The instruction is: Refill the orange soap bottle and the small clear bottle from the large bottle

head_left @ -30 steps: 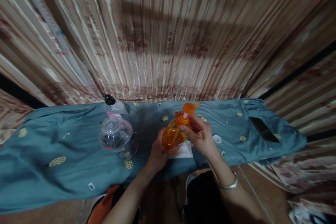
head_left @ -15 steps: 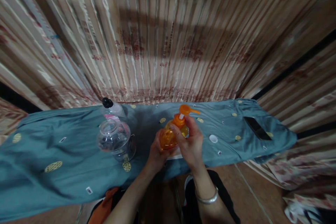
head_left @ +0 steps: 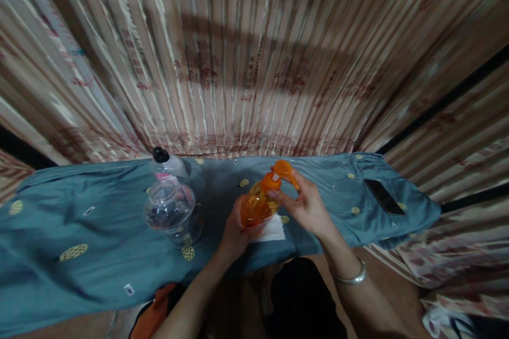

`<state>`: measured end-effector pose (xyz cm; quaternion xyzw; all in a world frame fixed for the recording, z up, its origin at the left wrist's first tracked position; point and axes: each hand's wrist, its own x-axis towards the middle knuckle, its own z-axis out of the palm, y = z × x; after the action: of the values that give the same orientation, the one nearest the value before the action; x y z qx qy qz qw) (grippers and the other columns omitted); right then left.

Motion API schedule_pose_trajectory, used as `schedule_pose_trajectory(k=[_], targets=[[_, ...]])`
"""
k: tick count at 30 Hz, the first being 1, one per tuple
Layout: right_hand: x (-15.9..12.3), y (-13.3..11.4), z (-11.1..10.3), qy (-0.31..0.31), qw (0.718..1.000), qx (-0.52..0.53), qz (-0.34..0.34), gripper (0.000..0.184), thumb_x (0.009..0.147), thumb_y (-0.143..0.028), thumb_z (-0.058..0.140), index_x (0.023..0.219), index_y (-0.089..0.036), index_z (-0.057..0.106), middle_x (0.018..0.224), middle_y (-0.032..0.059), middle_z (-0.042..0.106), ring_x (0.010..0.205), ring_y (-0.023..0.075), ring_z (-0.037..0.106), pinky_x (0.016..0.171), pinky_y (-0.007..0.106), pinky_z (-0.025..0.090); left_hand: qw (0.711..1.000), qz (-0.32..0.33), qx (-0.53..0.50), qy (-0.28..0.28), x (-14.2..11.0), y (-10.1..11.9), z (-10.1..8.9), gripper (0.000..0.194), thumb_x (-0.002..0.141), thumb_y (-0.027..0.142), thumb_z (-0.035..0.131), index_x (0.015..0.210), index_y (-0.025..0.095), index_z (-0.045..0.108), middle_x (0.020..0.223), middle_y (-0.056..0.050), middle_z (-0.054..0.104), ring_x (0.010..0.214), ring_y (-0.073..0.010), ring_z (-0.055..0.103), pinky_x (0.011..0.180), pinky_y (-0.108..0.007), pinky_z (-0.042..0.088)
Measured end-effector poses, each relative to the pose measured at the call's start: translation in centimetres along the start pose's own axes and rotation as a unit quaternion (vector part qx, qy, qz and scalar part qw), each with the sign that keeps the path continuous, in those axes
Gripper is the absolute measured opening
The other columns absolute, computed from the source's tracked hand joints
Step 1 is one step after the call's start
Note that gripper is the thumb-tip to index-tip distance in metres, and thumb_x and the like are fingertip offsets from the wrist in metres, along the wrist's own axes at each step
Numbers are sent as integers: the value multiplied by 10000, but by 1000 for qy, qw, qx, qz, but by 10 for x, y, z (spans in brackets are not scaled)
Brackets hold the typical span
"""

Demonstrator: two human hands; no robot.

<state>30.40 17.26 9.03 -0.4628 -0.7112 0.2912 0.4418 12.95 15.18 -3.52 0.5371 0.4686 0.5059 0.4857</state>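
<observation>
An orange pump bottle point(head_left: 255, 206) is held above a surface draped in blue-grey cloth point(head_left: 99, 233). My left hand point(head_left: 235, 228) wraps round the bottle's body from below. My right hand point(head_left: 304, 202) pinches the orange pump head point(head_left: 278, 172) at the bottle's neck, its spout pointing right and down. A white paper sheet point(head_left: 272, 229) lies on the cloth under the bottle.
A clear glass jar point(head_left: 170, 212) and a clear plastic bottle with a black cap point(head_left: 167, 165) stand to the left. A dark phone point(head_left: 383, 196) lies at the right end of the cloth. A striped curtain point(head_left: 254, 53) hangs behind.
My right hand has turned on the pump head, so the spout now points down to the right. The small white cap seen on the cloth is now hidden by my right hand.
</observation>
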Motion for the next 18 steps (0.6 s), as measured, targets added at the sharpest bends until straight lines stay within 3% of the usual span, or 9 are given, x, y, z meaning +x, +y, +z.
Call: schedule_pose_trajectory(k=[2,4,7,10,12,16,18], targets=[[-2,-3,4,33,999,-35,5,367,841,-447,792,1143,-253,713,1127,39,780,1104,287,717,1032,442,553,1000,-1,-8,-5,0,0,0,784,672,455,851,1325,216,490,1294,-113,689,1197,-294,663,1057,-463,495],[-2,-4,3,26,999,-33,1,466,809,-460,823,1202,-249,692,1179,48,769,1126,291,712,1046,443,547,1000,-5,-12,-6,0,1,-1,774,666,456,852,1310,220,495,1272,-104,694,1178,-292,669,1042,-460,504],[4,-5,-7,-48,998,40,-25,594,855,-484,782,1382,-277,604,1382,59,691,1312,282,630,1116,421,507,1000,-9,-16,-10,0,2,-1,766,672,437,848,1314,223,488,1290,-104,689,1185,-285,667,1050,-457,498],[8,-3,-13,-138,987,80,-32,398,967,-476,647,1319,-290,663,1330,45,726,1252,258,676,1071,395,537,1000,-12,-17,-10,1,2,-1,784,669,410,852,1329,223,475,1315,-110,683,1205,-286,659,1069,-464,485],[8,-1,-8,-100,993,58,-33,312,961,-468,661,1205,-282,717,1206,34,776,1137,257,726,1026,400,559,1000,-13,-14,-8,1,2,-1,794,661,410,859,1329,217,477,1311,-115,683,1210,-294,654,1074,-474,477],[2,-2,7,68,997,-46,-11,336,814,-470,827,1066,-267,737,1076,31,795,1042,288,740,1010,446,564,1000,-11,-13,-7,1,2,-1,775,666,424,857,1314,215,487,1289,-114,687,1191,-294,659,1066,-475,478],[0,-5,7,74,995,-59,-11,471,766,-481,863,1160,-273,712,1153,45,779,1112,304,720,1047,467,547,1000,-11,-15,-7,0,2,-1,768,670,427,853,1309,219,481,1279,-110,691,1176,-291,666,1052,-474,488]])
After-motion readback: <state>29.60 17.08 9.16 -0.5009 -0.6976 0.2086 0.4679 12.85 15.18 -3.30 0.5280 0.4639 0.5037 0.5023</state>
